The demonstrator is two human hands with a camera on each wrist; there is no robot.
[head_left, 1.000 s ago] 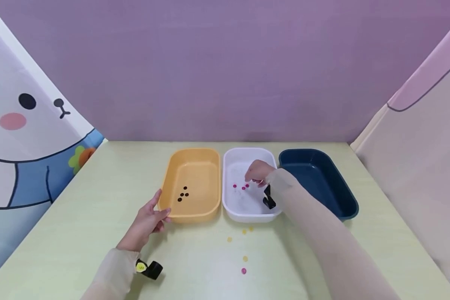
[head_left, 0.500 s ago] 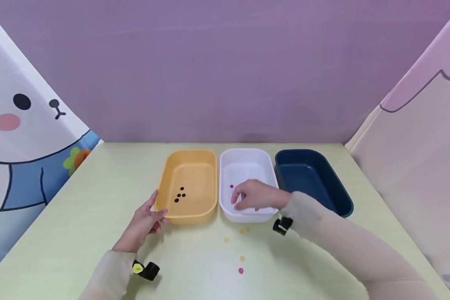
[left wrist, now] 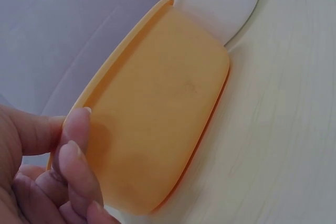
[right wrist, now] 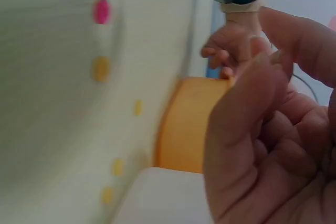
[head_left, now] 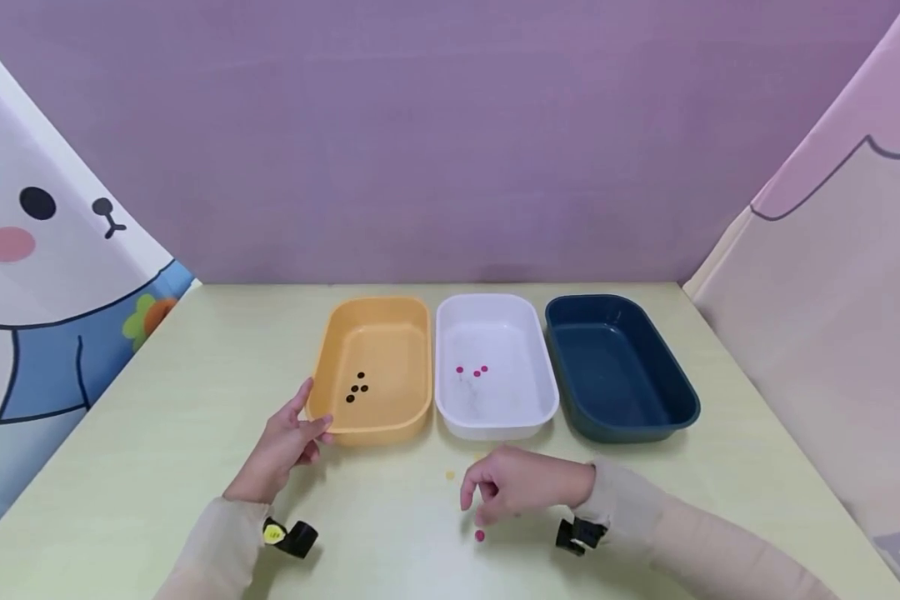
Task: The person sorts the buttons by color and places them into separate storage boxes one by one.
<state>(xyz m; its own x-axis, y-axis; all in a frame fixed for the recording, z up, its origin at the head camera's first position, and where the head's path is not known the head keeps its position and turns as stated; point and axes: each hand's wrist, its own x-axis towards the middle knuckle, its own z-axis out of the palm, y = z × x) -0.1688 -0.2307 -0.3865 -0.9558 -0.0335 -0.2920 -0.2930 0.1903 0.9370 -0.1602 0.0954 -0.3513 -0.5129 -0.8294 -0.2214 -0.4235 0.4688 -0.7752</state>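
Hovering near a pink disc on the counter, the right hand is released; the left hand grips an orange tray. Seven discs appear placed, this and four yellow discs left; the orange tray holds four black discs, the white tray, beside a dark blue tray, three pink discs.

Three trays and discs on pale table
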